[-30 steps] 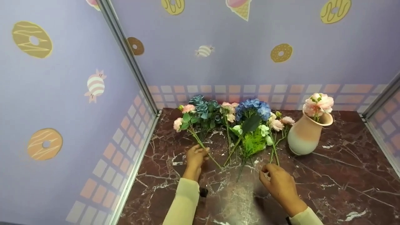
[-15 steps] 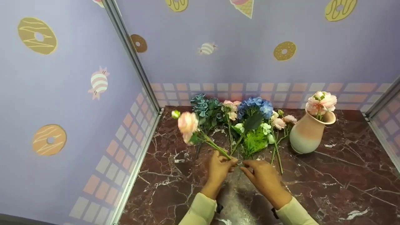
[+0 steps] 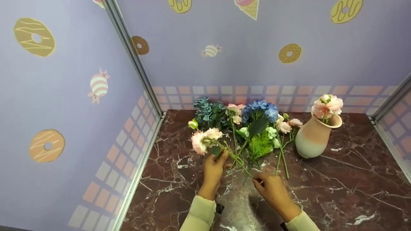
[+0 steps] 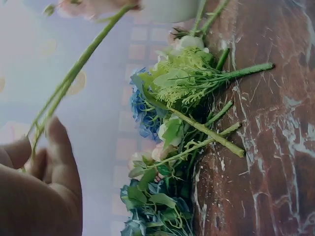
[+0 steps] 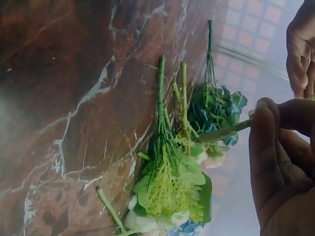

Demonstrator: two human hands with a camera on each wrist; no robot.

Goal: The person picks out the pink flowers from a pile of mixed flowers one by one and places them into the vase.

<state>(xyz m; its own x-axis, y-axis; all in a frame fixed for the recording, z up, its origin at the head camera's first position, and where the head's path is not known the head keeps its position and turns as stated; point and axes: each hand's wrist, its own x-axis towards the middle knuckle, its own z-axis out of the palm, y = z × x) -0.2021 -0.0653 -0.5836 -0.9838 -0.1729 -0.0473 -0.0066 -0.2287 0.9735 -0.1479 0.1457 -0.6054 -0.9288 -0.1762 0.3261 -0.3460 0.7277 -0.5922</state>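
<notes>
A pink flower sprig with a long green stem is held above the marble table. My left hand grips the stem just below the blooms; in the left wrist view the stem runs up out of its curled fingers. My right hand pinches the stem's lower end between thumb and fingers. A pink and white vase stands at the right with one pink flower in it.
A row of artificial flowers lies on the table behind my hands: teal ones, blue hydrangea, green fern, small pink blooms. Patterned walls close the left, back and right sides.
My left hand lifted the pink sprig off the table. My right hand came left and took hold of the stem's lower end. The blooms now hang lower than half a second ago.
</notes>
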